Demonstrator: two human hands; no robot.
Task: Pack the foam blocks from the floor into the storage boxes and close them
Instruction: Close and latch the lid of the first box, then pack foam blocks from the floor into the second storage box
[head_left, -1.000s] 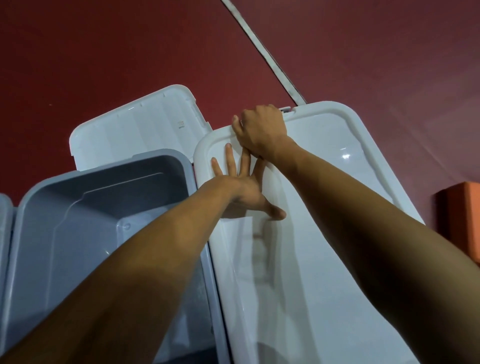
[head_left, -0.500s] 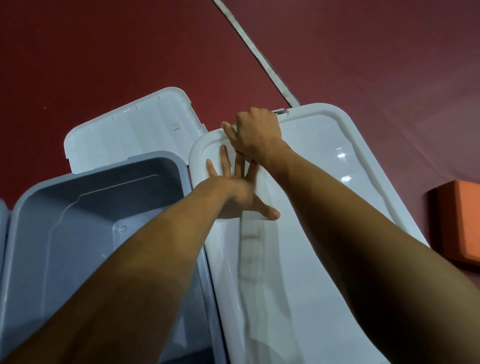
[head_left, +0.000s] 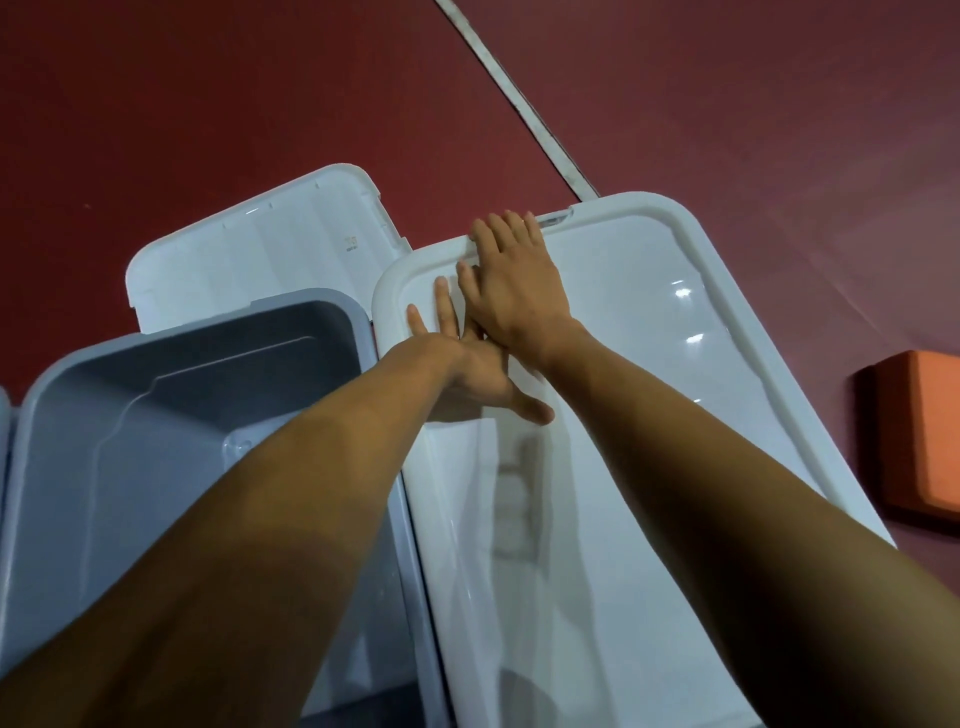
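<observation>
You're pressing the white plastic lid (head_left: 649, 415) onto the right storage box w/ both hands flat, grasping nothing; the grey open box (head_left: 171, 431) beside it looks empty, its lid on the floor behind. One orange foam block (head_left: 919, 436) is unpacked on the red floor (head_left: 208, 104), right. Vs 1 s ago, your right hand (head_left: 514, 291) has unclenched and laid flat over the left hand (head_left: 467, 374).

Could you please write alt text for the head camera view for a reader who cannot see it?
Both hands, right hand over left hand, press flat on a white plastic lid covering a storage box. An open, empty grey plastic box sits left; an orange foam block lies right.
</observation>
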